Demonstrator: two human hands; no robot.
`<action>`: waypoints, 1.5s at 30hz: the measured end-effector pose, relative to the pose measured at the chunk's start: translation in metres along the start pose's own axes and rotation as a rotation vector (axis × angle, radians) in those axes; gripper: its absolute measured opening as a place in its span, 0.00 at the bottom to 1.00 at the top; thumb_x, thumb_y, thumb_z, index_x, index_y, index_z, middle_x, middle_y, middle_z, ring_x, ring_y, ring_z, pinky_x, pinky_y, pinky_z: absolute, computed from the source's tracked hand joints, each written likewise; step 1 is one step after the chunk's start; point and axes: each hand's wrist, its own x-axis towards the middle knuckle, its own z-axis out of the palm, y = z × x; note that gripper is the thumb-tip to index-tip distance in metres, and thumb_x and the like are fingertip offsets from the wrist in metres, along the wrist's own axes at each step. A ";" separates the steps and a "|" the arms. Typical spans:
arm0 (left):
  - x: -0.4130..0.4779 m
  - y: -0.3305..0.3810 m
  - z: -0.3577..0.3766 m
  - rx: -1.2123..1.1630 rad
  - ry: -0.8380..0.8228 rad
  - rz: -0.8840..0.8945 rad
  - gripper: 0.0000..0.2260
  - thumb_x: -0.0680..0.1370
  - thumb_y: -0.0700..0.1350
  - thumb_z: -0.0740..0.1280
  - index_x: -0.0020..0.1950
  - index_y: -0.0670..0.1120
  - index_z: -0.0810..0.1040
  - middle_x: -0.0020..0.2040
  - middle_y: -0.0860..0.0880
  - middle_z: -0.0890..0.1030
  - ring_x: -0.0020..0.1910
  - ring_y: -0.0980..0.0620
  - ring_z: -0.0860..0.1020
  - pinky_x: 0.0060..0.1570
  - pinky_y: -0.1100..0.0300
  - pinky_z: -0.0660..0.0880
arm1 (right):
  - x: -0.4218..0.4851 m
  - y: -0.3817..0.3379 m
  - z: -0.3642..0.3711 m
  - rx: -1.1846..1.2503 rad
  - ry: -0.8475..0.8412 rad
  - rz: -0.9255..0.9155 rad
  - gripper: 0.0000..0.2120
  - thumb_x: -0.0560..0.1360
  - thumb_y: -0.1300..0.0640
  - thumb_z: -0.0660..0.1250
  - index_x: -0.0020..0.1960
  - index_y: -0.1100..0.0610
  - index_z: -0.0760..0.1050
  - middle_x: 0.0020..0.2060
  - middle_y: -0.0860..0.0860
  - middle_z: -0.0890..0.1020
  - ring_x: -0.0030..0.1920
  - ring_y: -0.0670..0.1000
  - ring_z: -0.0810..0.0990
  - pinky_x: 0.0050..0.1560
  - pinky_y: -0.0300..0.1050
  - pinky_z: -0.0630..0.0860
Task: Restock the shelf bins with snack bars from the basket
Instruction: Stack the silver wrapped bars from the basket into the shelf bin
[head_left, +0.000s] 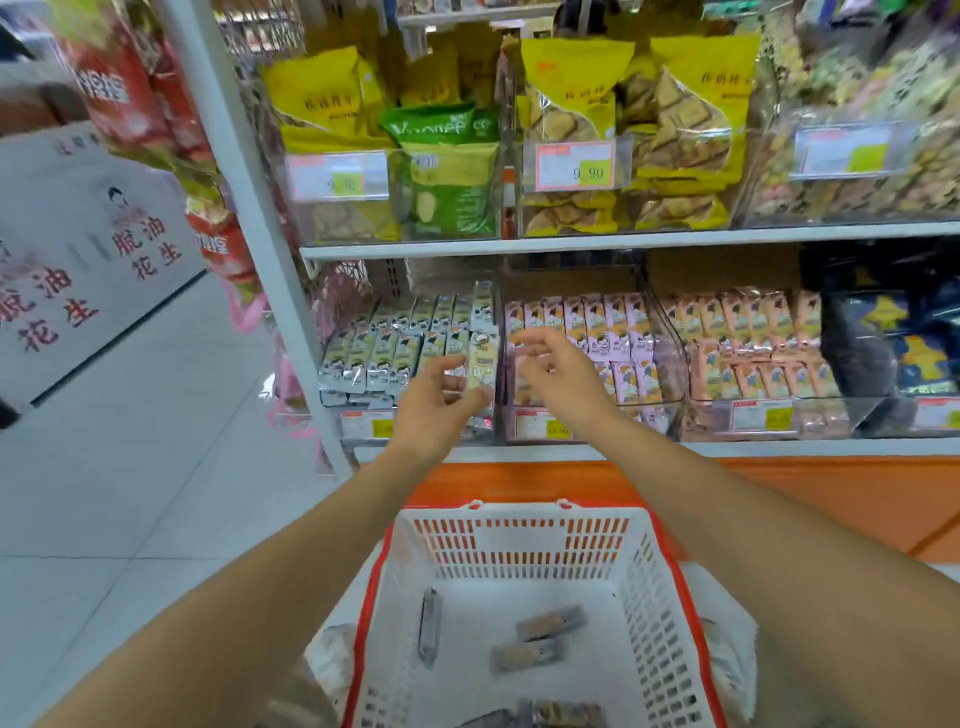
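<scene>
Both bare forearms are stretching forward, converging toward the middle. Left hand (439, 402) is pinching a snack bar (481, 364) upright between thumb and fingers. Right hand (558, 376) is hovering just beside it, back toward the camera, fingers loosely spread and slightly curled, gripping nothing; fingertips blurred.

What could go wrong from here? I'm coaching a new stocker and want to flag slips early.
1. The left hand holds the snack bar right at the clear divider. The bar could land among the pink-wrapped bars instead of the green-wrapped bars, which it seems to match.
2. The right hand hovers close to the pink rows and might knock upright bars over.
3. The loose bars lying low in the basket could be overlooked.
</scene>
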 end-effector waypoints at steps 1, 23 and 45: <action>0.007 0.006 -0.006 0.008 0.017 0.002 0.19 0.78 0.48 0.69 0.67 0.49 0.70 0.54 0.48 0.76 0.50 0.51 0.77 0.42 0.65 0.72 | 0.005 -0.003 0.001 -0.021 -0.004 -0.022 0.16 0.81 0.60 0.61 0.68 0.55 0.70 0.62 0.50 0.75 0.54 0.46 0.74 0.52 0.36 0.75; 0.085 -0.013 -0.016 0.370 -0.014 0.090 0.12 0.78 0.42 0.64 0.61 0.47 0.79 0.52 0.50 0.81 0.56 0.44 0.77 0.58 0.46 0.75 | 0.045 0.019 0.046 -0.436 0.243 -0.199 0.12 0.73 0.53 0.70 0.54 0.57 0.73 0.41 0.47 0.69 0.37 0.46 0.68 0.32 0.33 0.61; 0.059 -0.038 -0.003 0.597 0.283 0.527 0.18 0.73 0.36 0.57 0.60 0.45 0.76 0.56 0.46 0.75 0.56 0.46 0.68 0.57 0.51 0.66 | 0.032 0.041 0.030 -0.482 0.180 -0.435 0.11 0.78 0.55 0.60 0.56 0.56 0.78 0.51 0.51 0.76 0.54 0.49 0.73 0.56 0.46 0.67</action>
